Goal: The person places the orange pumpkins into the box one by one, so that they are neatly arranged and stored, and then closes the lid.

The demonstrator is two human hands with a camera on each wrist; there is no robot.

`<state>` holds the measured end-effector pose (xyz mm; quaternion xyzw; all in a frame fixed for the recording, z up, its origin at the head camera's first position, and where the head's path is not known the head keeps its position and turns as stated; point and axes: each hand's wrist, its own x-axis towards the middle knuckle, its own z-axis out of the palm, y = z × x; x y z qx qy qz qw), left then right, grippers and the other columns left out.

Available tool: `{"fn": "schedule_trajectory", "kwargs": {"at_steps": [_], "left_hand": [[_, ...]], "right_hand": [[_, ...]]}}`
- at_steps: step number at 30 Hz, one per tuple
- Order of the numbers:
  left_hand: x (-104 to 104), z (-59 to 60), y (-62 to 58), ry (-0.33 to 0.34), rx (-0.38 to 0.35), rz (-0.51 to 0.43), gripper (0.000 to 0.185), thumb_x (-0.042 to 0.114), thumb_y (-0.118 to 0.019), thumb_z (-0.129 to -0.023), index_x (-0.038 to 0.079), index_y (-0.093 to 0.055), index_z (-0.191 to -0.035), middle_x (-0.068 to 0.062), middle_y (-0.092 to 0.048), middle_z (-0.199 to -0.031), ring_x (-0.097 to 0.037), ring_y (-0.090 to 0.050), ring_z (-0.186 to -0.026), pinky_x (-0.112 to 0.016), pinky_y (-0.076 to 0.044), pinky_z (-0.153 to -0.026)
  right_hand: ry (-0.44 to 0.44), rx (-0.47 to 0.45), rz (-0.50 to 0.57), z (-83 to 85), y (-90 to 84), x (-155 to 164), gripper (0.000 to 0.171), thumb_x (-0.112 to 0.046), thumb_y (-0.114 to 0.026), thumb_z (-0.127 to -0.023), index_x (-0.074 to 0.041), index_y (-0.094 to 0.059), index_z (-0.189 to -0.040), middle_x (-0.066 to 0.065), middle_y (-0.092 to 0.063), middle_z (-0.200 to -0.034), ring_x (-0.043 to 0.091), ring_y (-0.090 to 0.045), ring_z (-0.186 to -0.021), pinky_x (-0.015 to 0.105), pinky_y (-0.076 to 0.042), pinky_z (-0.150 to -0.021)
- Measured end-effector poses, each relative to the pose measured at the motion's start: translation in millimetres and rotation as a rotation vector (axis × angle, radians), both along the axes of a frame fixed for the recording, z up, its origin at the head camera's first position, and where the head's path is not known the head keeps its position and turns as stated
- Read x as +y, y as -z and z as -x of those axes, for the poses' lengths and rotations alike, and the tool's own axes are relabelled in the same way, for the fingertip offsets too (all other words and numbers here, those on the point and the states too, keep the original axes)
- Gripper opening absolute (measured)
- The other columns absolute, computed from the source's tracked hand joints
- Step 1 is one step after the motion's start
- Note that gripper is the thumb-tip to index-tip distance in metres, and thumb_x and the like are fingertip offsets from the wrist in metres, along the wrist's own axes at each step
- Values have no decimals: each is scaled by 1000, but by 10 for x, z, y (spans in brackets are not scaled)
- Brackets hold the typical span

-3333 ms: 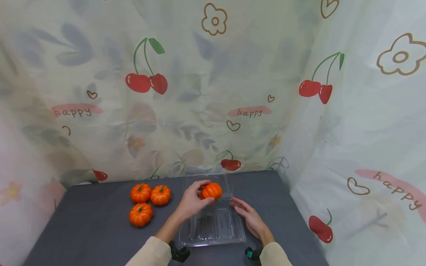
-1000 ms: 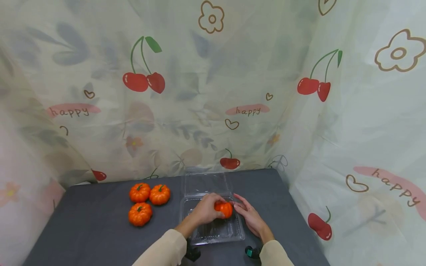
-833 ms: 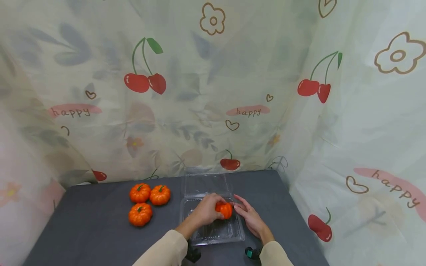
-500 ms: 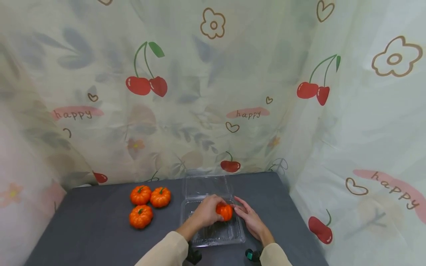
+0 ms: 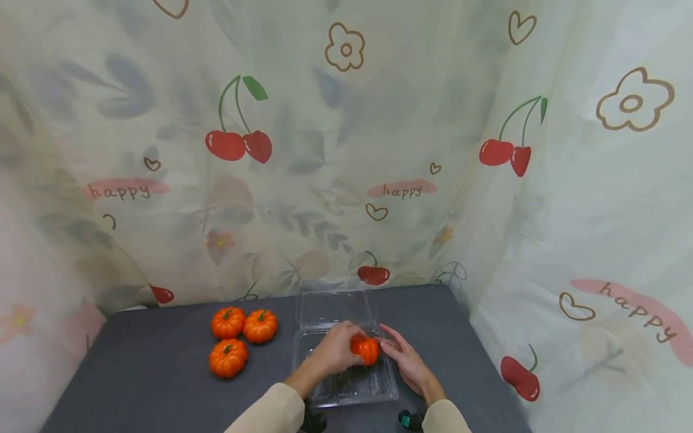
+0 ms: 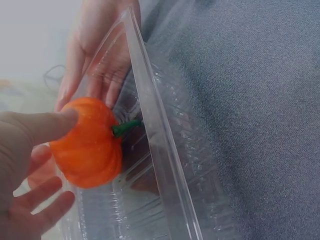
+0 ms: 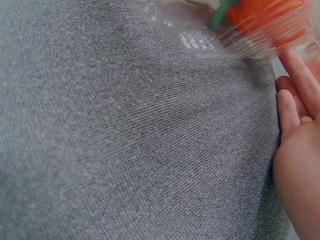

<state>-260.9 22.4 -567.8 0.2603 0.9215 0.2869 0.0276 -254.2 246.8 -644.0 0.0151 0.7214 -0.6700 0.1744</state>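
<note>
A small orange pumpkin (image 5: 368, 350) with a green stem is in the far right part of a clear plastic clamshell container (image 5: 354, 400). My left hand (image 5: 337, 352) grips it, thumb on the near side; in the left wrist view the stem of this pumpkin (image 6: 87, 145) points toward the container's front wall. At the container's right side, my right hand (image 5: 406, 364) has its fingers extended against the clear wall. The right wrist view shows the fingertips of that hand (image 7: 300, 135) at the container's edge, close to the pumpkin.
Three more orange pumpkins (image 5: 228, 358) sit in a cluster on the dark grey tabletop (image 5: 162, 385), left of the container. The container's lid (image 5: 335, 308) lies folded back behind its base. A patterned curtain (image 5: 303, 120) encloses the back and sides.
From 3.3 seconds ago, my left hand has lowered the pumpkin from above the container's hinge into its right side. Over the last second both hands have stayed nearly still; the head view tilted slightly.
</note>
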Motion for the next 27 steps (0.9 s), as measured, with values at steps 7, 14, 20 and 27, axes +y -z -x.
{"fn": "schedule_trajectory", "kwargs": {"at_steps": [7, 14, 20, 27], "left_hand": [[-17, -26, -55, 17, 108, 38, 45, 38, -80, -73, 31, -66, -116, 8, -58, -116, -15, -51, -106, -37, -50, -90], [-81, -40, -60, -18, 266, 127, 76, 57, -72, -76, 40, -40, -142, 2, -34, -152, -31, -33, -139, -56, -30, -111], [-164, -53, 25, -85, 297, 268, 93, 76, -58, -74, 46, -14, -150, 2, -7, -163, -38, -9, -149, -62, -12, -116], [-301, -45, 52, -148, 330, 309, 88, 79, -46, -78, 46, -11, -151, 1, -6, -163, -39, -2, -149, -63, -8, -116]], "right_hand": [[6, 4, -5, 3, -14, -8, 63, -47, -54, -93, -29, -31, -149, 10, -49, -144, 26, -41, -137, 56, -20, -116], [-4, -3, -7, -17, -33, 0, 65, -50, -54, -93, -29, -30, -149, 10, -47, -146, 27, -40, -137, 58, -19, -116], [0, -12, -5, -22, -13, 4, 64, -50, -55, -92, -30, -31, -149, 8, -49, -144, 26, -41, -137, 58, -18, -117], [1, -7, 10, 4, 0, 1, 62, -47, -54, -94, -30, -31, -149, 8, -50, -144, 27, -40, -138, 57, -17, -117]]}}
